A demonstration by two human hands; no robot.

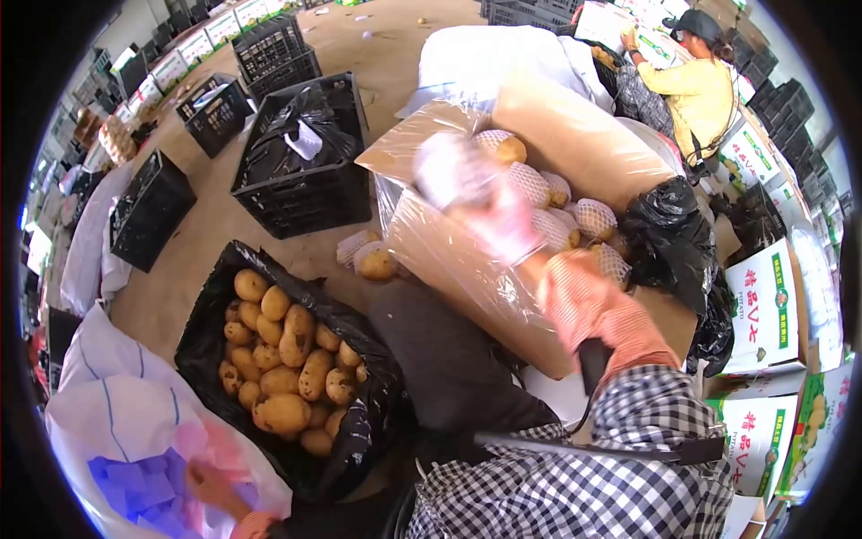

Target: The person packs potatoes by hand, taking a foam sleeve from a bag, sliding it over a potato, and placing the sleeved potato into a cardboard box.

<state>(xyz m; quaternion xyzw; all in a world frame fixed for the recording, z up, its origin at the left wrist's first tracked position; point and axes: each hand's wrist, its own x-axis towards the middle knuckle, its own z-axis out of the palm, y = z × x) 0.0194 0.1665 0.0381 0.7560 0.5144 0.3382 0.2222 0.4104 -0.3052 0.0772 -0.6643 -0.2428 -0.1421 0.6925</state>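
Observation:
My right hand (503,220), blurred by motion, is closed round a potato in a white foam net (449,171) over the open cardboard box (476,278). Inside that box lie several netted potatoes (548,225). At the lower left, my left hand (215,490) reaches into a white sack (126,404). Purple sheets (139,485) and pink ones (211,449) lie in the sack beside the fingers, which are smeared by motion. Between my hands stands a crate lined with black plastic (202,337), filled with bare potatoes (283,413).
Two netted potatoes (373,260) lie on the floor against the box. Black crates (301,193) stand ahead and to the left. Printed potato cartons (759,314) are stacked on my right, near crumpled black plastic (669,234). A person in yellow (705,99) works at the upper right.

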